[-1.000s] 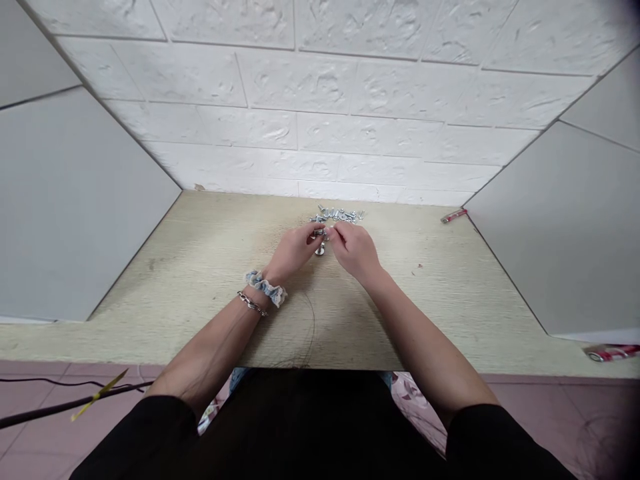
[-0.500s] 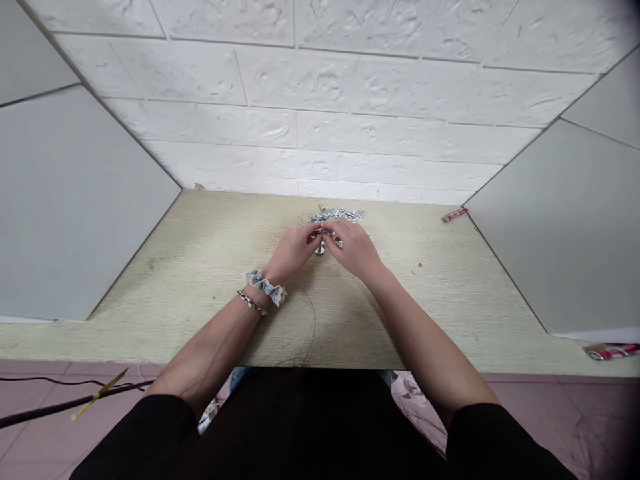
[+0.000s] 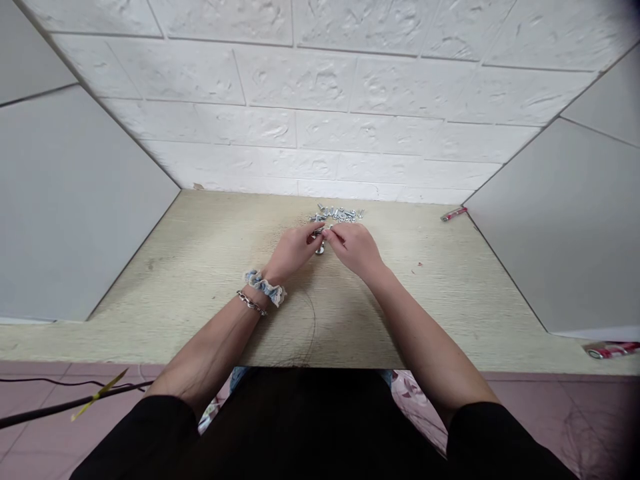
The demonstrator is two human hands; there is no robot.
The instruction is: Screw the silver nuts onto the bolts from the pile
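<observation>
My left hand is closed in a pinch on a small shiny metal piece, which looks like a bolt. Opposite it, my right hand has thumb and curled fingers pressed together at the same spot, touching or nearly touching the left fingertips. Whatever sits inside the right fingers is too small and covered to make out. Just below the fingertips shows a round-headed metal bolt. Behind the hands lies a loose pile of silvery bolts and other small hardware, partly hidden by the fingers.
The pale wooden tabletop ends at a white brick-patterned wall. Grey panels stand at the left and right. One red-and-silver battery-like cylinder lies at the back right, another near the front right edge.
My right hand has turned slightly, and its fingers are now curled in more tightly at the fingertips. The left hand stays in nearly the same place.
</observation>
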